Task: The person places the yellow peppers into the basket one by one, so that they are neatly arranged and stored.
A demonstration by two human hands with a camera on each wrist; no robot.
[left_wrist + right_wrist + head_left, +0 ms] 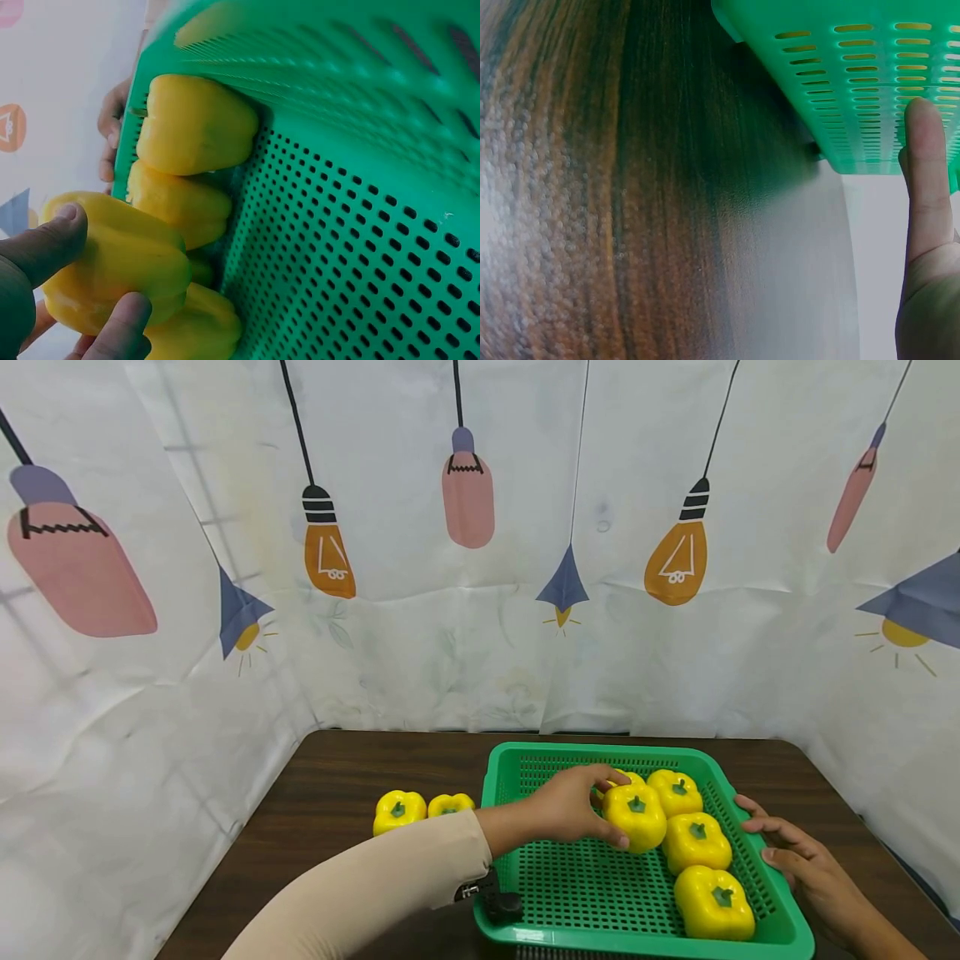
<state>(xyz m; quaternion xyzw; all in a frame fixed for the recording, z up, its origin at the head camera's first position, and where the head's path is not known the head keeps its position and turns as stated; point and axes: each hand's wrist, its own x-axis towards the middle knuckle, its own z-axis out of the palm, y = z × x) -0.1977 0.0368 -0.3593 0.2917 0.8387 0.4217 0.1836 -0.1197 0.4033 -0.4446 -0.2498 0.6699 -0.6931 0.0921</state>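
Observation:
My left hand (566,806) grips a yellow bell pepper (636,820) between thumb and fingers, over the green basket (592,935). In the left wrist view, the held bell pepper (124,262) is close to others inside the basket. Several yellow bell peppers (697,843) stand along the basket's right side, stems facing up; one behind the held pepper is partly hidden. My right hand (810,864) rests against the outside of the basket's right wall. In the right wrist view, one straight finger (926,165) touches the slotted wall (855,97).
Two more yellow bell peppers (400,810) sit on the dark wooden table (322,835) left of the basket, partly hidden by the left sleeve (390,881). A white curtain (420,652) printed with lamps hangs behind the table and at its sides.

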